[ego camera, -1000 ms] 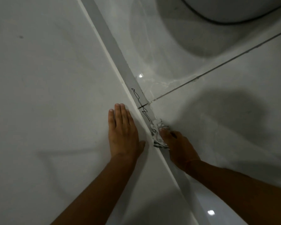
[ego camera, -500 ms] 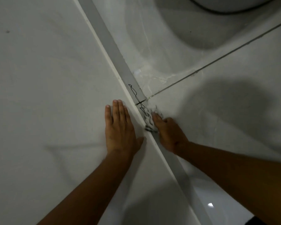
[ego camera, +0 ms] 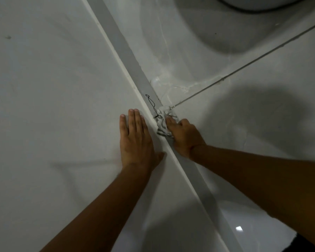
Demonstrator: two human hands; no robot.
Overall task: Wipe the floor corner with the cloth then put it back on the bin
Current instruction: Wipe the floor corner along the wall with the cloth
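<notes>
A crumpled white cloth with dark stripes (ego camera: 163,122) is pressed against the grey skirting strip (ego camera: 127,51) where the white wall meets the glossy floor tiles. My right hand (ego camera: 184,137) holds the cloth, fingers on top of it. A thin black scribble (ego camera: 151,103) runs along the strip just above the cloth, its lower end covered. My left hand (ego camera: 135,139) lies flat on the wall, fingers together, holding nothing. The bin is not in sight.
A dark grout line (ego camera: 244,68) runs from the cloth up to the right across the marbled floor tiles. A round white object (ego camera: 262,2) with a dark rim sits at the top edge and casts a shadow on the floor.
My right hand has pushed the cloth up along the skirting strip over the lower part of the scribble. My left hand has stayed flat on the wall.
</notes>
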